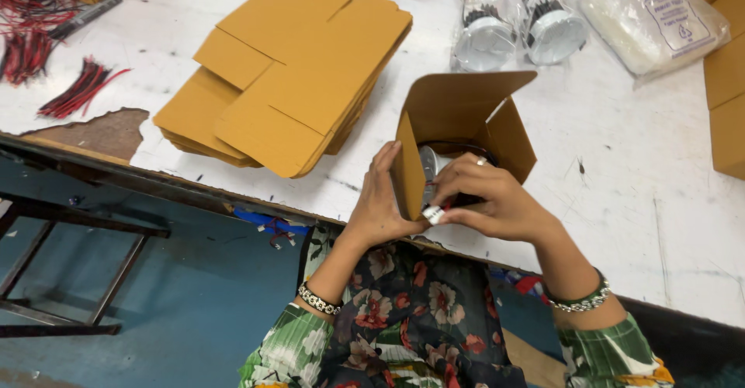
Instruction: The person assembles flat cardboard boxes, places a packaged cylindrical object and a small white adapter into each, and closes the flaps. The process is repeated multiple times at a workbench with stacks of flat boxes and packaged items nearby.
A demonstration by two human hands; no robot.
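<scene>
An open brown cardboard box (458,112) stands near the table's front edge, flaps up. My left hand (380,198) presses flat against the box's left side and steadies it. My right hand (489,198) reaches over the box's opening, its fingers pinching a small white connector (433,215) on thin wires. A round silver lamp fitting (429,163) sits partly inside the box, mostly hidden by my right hand and the box walls.
A stack of flat cardboard blanks (287,74) lies to the left. Two bagged lamp fittings (485,39) (552,31) and a plastic bag of white parts (652,19) lie behind the box. Red wire bundles (77,89) sit far left. More boxes (728,85) stand at the right edge.
</scene>
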